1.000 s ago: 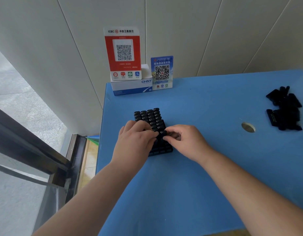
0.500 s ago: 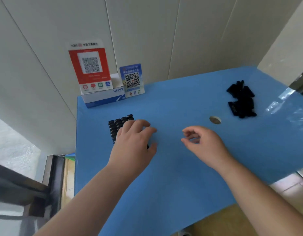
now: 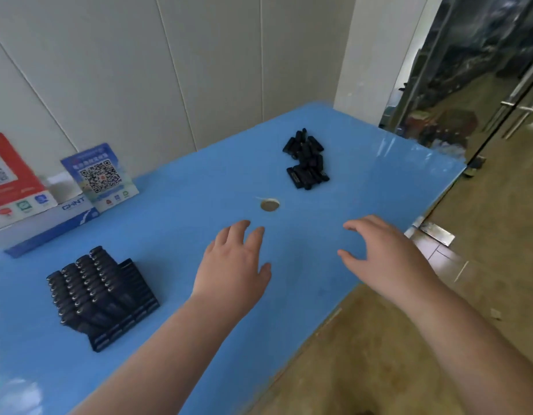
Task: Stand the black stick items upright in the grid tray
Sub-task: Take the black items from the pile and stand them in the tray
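Observation:
A black grid tray (image 3: 139,290) sits at the left of the blue table, with several black stick items (image 3: 79,283) standing upright in its left rows. A loose pile of black stick items (image 3: 306,160) lies further back on the table's right side. My left hand (image 3: 233,265) hovers over the table's middle, fingers spread, holding nothing. My right hand (image 3: 382,253) hovers near the table's right edge, fingers spread and empty. Both hands are between the tray and the pile, touching neither.
A round hole (image 3: 269,204) in the blue table (image 3: 184,190) lies just beyond my left hand. A white box (image 3: 52,217) with a red QR sign (image 3: 10,181) and a blue QR sign (image 3: 100,175) stands at the back left. A glass door (image 3: 481,85) is to the right.
Both hands left the tray and moved right toward the pile, opening their fingers. The view swung right, so the tray is now at the left.

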A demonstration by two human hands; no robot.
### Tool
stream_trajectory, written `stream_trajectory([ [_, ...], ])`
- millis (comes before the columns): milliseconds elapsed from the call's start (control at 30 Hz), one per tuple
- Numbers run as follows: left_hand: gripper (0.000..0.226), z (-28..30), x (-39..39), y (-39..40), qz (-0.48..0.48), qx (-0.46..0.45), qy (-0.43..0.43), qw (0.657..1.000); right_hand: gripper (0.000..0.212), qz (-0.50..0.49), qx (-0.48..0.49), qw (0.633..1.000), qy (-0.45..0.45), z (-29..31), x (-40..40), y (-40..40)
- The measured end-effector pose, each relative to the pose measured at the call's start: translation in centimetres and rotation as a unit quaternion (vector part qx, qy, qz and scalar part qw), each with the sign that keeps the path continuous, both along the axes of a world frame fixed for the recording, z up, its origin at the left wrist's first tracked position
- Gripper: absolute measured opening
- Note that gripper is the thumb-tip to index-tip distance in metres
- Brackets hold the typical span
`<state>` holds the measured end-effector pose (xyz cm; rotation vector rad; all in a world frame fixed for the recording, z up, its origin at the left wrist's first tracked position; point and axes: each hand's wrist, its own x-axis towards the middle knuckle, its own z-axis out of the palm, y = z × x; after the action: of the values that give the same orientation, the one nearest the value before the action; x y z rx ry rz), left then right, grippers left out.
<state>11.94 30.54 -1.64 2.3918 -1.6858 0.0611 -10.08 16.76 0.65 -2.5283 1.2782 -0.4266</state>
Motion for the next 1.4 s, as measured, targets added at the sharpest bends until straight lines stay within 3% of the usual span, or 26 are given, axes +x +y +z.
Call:
stream_trajectory([
  [233, 0.062, -0.3, -7.3, -7.3, -0.052, 0.013, 0.007, 0.999, 0.046, -0.031, 0.001, 0.999, 0.014, -0.4, -6.3, -5.5],
  [433, 0.061, 0.1, -12.6, -13.8, -0.019, 0.003, 0.027, 0.999, 0.044, 0.006, 0.035, 0.999, 0.002, -0.3, -10.7, -11.5],
  [667, 0.06, -0.5, -16.0, -18.0, 0.035, 0.013, 0.038, 0.999, 0.046, 0.045, 0.0, 0.999, 0.027, 0.7, -13.1, -18.3],
  [1133, 0.054, -1.5, -10.1, -29.9, 0.068, -0.009, 0.049, 0.996, 0.048, 0.073, -0.033, 0.991, 0.103, -0.6, -8.7, -30.1],
  [1400, 0.035, -2.3, -4.6, -35.6, 0.123, 0.019, 0.008, 0.992, 0.045, 0.096, 0.006, 0.992, 0.082, -1.8, -3.3, -34.9],
])
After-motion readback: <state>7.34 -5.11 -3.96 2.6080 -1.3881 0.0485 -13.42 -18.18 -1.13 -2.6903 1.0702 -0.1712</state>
